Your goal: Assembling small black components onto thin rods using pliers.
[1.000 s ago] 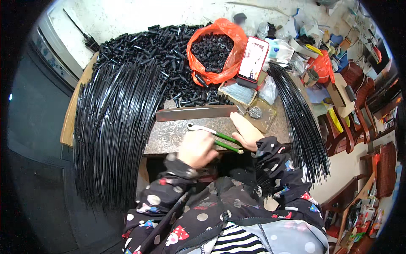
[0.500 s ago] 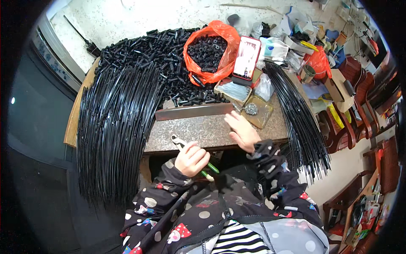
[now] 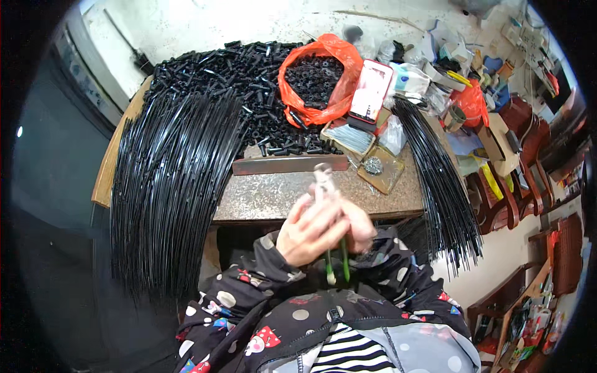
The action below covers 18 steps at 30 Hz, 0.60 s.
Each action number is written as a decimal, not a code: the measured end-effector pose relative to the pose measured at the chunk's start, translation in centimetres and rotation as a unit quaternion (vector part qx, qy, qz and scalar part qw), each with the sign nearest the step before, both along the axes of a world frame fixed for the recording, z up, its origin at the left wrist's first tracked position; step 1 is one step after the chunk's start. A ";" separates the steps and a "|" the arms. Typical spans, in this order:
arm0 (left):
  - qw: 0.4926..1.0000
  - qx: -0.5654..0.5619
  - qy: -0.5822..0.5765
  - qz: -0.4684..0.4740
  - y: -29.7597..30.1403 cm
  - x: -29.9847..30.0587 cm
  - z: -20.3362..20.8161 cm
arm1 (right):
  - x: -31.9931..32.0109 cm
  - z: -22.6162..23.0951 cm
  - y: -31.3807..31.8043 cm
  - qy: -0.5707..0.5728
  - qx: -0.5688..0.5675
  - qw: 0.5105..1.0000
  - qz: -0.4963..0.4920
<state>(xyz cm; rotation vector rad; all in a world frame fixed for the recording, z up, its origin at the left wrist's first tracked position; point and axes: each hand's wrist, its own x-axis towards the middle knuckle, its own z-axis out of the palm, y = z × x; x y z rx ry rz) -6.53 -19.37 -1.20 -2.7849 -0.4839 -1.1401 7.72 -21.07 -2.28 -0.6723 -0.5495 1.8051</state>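
Observation:
My left hand and my right hand are together in front of the table edge, around a pair of green-handled pliers. The metal head of the pliers points up toward the table, somewhat blurred. Their green handles stick out below my hands. The left fingers lie bent across the middle of the pliers. My right hand is closed against them from the other side, its fingers partly hidden. Beyond the hands, a long flat metal bar stands along the front of a heap of small black tubular parts.
Long bundles of thin black rods hang over the table's left, with another bundle at right. A red plastic bag holds black parts. Nearby are a phone, a box of thin pins and a tin lid with small metal pieces.
The left hand has moved right and up with the pliers, now turned more upright. The right hand has come back from beside the metal bar to meet it.

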 end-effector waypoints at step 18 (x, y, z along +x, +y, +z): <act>0.822 -0.088 0.112 0.552 11.6 -29.4 -1.2 | 4.8 -3.3 3.5 -0.829 0.192 0.520 -0.072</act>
